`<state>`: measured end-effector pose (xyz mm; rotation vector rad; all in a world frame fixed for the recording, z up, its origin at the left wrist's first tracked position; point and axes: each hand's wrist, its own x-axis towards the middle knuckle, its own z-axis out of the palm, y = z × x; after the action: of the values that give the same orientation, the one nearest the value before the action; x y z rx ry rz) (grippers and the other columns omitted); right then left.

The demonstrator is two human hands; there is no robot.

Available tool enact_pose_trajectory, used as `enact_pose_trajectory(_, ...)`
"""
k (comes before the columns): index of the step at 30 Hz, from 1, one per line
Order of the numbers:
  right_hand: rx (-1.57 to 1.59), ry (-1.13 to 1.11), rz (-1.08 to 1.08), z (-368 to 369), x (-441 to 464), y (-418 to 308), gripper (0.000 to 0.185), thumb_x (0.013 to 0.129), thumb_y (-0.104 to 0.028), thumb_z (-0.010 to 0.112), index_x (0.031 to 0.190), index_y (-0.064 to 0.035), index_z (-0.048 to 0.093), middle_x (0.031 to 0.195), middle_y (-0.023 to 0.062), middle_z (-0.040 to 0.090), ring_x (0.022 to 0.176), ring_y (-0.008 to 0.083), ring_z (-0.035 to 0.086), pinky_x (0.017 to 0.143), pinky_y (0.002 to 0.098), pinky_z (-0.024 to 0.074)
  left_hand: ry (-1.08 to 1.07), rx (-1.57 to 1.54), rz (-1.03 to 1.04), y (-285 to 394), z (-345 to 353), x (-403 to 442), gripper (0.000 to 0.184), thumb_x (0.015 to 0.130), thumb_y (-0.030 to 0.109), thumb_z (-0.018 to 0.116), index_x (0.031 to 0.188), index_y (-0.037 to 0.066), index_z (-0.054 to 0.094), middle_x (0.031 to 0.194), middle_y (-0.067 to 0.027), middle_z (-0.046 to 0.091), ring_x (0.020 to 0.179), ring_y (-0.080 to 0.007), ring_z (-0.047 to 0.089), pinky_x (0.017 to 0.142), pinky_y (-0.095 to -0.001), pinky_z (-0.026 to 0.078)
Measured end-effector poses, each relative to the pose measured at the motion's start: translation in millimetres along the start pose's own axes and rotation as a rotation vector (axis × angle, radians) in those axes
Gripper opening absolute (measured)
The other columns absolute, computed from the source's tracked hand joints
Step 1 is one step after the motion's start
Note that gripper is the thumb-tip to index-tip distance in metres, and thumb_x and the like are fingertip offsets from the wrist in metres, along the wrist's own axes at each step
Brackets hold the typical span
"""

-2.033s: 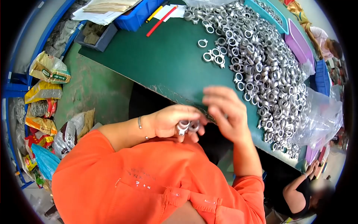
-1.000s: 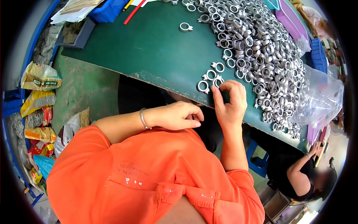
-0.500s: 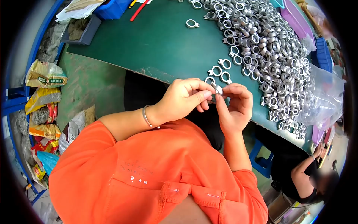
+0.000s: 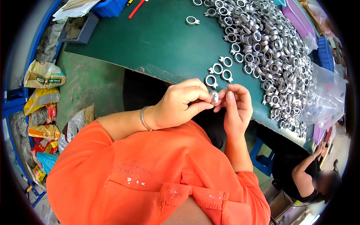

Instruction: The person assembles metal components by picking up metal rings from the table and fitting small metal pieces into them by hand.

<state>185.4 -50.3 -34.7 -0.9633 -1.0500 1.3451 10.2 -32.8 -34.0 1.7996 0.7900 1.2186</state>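
A small silver metal ring clamp (image 4: 214, 97) is pinched between the thumb and fingers of my left hand (image 4: 182, 100), just off the front edge of the green table (image 4: 150, 41). Its side with small holes faces up. Close against its right side are the fingertips of my right hand (image 4: 237, 108); thumb and fingers are pressed together, and whatever they may hold is hidden. Just beyond my hands lie several loose ring clamps, the nearest one (image 4: 210, 81) flat on the table. A large heap of similar ring clamps (image 4: 270, 56) covers the table's right side.
One ring clamp (image 4: 192, 20) lies apart further back. A red pen (image 4: 137, 9), a blue bin (image 4: 110, 8) and a grey bin (image 4: 80, 29) are at the back left. Clear plastic bag (image 4: 324, 95) at right; another person (image 4: 305, 176) sits lower right. Sacks (image 4: 45, 75) stand left.
The ring clamp has turned so its holed side shows, and it has shifted slightly left with my left hand. My right thumb has drawn back from it and points upward.
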Motion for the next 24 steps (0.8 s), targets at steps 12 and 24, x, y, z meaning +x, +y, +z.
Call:
enact_pose_trajectory(12,-0.547,-0.193,-0.531,2,3,-6,0.023,0.066,0.011,0.067,0.085,0.0002,0.06,0.097,0.0147,0.062,0.082,0.0248,0.062,0.07,0.0289,0.05,0.006,-0.746,-0.755,13,-2,2,0.028,0.097,0.016,0.039,0.116,-0.003,0.048,0.096,-0.0088,0.058,0.074,-0.0152,0.062,0.06,-0.0237,0.055)
enact_pose_trajectory(24,-0.996,-0.193,-0.544,2,24,7,0.023,0.066,0.001,0.07,0.087,-0.0037,0.062,0.076,0.0067,0.053,0.069,0.0235,0.05,0.06,0.0313,0.0405,0.01,-0.76,-0.876,3,-15,-3,0.013,0.092,0.017,0.054,0.091,0.003,0.055,0.077,-0.0025,0.055,0.056,-0.006,0.048,0.042,-0.0179,0.036)
